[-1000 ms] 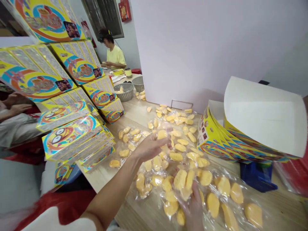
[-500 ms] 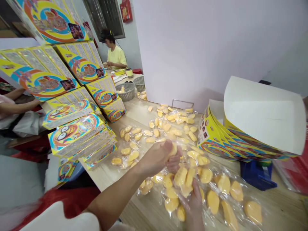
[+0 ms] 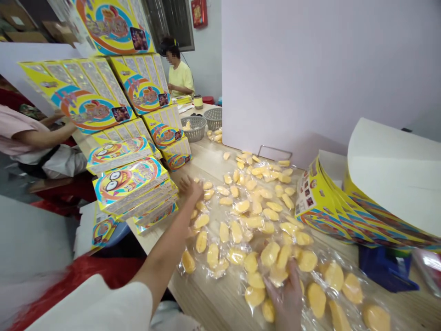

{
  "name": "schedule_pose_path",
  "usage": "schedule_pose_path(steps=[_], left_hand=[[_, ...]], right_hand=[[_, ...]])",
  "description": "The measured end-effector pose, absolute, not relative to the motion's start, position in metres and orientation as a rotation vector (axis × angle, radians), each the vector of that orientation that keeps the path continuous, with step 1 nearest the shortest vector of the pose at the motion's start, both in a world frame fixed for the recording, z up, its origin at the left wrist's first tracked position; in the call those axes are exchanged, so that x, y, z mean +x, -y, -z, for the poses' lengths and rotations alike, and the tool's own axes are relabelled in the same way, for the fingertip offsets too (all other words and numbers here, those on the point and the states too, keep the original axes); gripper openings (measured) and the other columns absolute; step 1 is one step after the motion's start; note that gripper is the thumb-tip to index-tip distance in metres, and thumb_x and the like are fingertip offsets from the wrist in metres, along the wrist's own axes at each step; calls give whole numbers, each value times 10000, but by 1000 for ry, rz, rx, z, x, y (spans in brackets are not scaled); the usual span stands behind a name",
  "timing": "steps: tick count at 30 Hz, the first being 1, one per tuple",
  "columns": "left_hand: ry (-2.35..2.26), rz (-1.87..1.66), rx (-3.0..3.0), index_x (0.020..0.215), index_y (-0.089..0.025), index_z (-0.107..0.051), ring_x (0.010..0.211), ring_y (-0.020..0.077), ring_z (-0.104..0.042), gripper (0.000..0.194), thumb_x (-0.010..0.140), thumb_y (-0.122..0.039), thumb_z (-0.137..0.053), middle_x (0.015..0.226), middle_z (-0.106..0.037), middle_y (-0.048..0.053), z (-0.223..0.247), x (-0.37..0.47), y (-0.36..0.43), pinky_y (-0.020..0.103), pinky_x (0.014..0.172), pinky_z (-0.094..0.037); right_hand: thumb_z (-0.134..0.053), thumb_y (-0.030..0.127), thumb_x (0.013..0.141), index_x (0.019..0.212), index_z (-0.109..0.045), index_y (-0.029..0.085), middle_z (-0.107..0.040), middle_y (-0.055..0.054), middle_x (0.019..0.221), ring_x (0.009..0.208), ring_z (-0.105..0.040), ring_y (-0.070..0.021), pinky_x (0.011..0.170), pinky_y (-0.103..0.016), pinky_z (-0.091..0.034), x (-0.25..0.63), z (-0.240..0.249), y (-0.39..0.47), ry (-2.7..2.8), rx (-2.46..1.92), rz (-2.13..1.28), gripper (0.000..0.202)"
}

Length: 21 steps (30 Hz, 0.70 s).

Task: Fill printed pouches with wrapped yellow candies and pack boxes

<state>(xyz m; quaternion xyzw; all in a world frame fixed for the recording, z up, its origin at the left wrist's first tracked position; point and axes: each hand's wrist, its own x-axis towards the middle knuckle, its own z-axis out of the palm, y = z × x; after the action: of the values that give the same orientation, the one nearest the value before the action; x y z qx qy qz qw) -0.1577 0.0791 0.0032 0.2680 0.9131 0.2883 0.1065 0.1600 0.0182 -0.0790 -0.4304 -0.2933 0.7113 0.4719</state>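
My left hand (image 3: pixel 191 188) reaches to the far left of the table, fingers spread, beside the stacked cartons. It is right at the edge of some clear plastic packets of yellow oval pieces (image 3: pixel 201 221); whether it touches them I cannot tell. Low in the view, my right hand (image 3: pixel 288 292) is closed round a clear packet of yellow pieces (image 3: pixel 277 261), with its palm partly hidden below. Many similar packets (image 3: pixel 255 223) lie spread across the wooden tabletop between and around both hands.
Colourful yellow cartons (image 3: pixel 131 179) stand in a tall stack at left. Nested open cartons (image 3: pixel 324 197) lean at right, above a blue tape dispenser (image 3: pixel 387 269). A white panel (image 3: pixel 310 69) borders the back. Grey baskets (image 3: pixel 195 128) and a co-worker (image 3: pixel 181 76) are beyond.
My left hand has left the spot by my right hand and moved left towards the cartons, its fingers now spread. My right hand still holds its packet. The view has swung left.
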Motion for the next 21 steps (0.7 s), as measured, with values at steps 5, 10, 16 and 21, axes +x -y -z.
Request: schedule_pose_path(steps=[5,10,16,21], left_hand=[[-2607,-870,770,1103,-142,-554,1125,250,-487,316,843,-321,-563,1204,-528,93,9,-179,-84,502,953,-378],[-2309,-1148,894,1148,-145,-490,1076,206,-517,311,870,-283,-513,1170,-535,90,-2,-165,-86,417,942,-399],[-1695,-1318,950,929,-155,-505,603,82,-553,409,899,-516,-312,885,-568,38,-47,-112,-58,252,641,-497],[-778,-1126,688,834,-158,-512,354,35,-321,498,801,-645,-418,573,-417,-65,-83,-53,-21,182,374,-341]], right_hand=[[-439,632,776,1235,-503,301,-604,-68,1196,1045,-591,-285,823,-510,-494,160,56,-30,620,-1137,-1718,569],[-764,431,587,1381,-313,334,-281,-21,1476,1345,-247,-281,1098,-474,-206,175,17,-34,1069,-1474,-1175,918],[-664,486,691,1284,-459,191,-477,-133,1324,1197,-461,-300,1032,-519,-306,172,-27,-14,1084,-1464,-871,693],[-631,440,751,1153,-592,209,-651,-108,1113,1039,-594,-270,909,-456,-451,147,-46,4,1182,-1264,-1258,465]])
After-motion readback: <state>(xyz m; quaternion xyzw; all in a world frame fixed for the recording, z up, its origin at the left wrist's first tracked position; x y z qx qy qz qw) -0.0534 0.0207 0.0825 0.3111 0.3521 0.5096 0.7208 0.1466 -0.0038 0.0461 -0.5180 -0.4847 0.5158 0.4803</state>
